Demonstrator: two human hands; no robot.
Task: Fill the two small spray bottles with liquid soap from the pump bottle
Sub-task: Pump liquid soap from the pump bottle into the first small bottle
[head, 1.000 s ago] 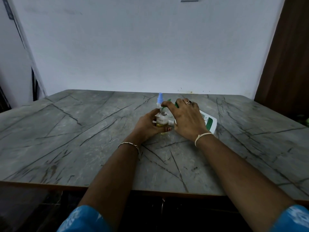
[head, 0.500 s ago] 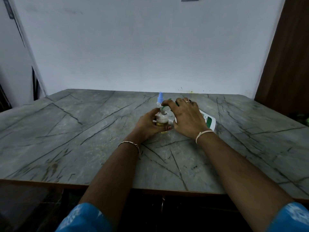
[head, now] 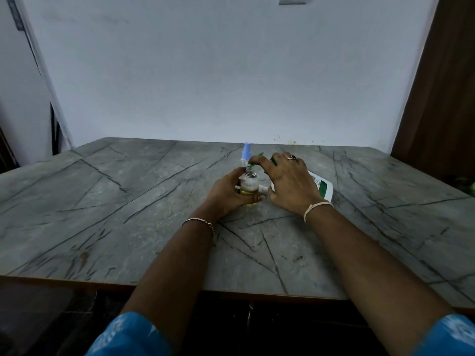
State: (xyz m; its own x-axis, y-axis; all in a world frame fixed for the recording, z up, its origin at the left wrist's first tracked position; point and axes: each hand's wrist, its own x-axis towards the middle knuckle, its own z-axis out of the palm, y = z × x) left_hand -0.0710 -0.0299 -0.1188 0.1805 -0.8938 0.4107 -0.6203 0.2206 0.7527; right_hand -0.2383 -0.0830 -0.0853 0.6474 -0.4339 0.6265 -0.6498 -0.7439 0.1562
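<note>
Carefully now, toward the far edge of the bench (head: 102, 214), the left hand (head: 226, 194) should keep its wrap on the open spray bottle (head: 248, 185) while the right hand (head: 288, 183), curled over the pump bottle (head: 322, 186), presses its green nozzle (head: 253, 164) squarely above the neck.

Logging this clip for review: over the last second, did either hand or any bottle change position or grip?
Almost nothing changed. The right hand stays on the green pump head of the pump bottle, its fingers shifting only slightly. The left hand still holds the open small bottle with yellowish liquid under the nozzle. The blue-capped spray bottle behind has not moved. Nothing taken up or let go.
</note>
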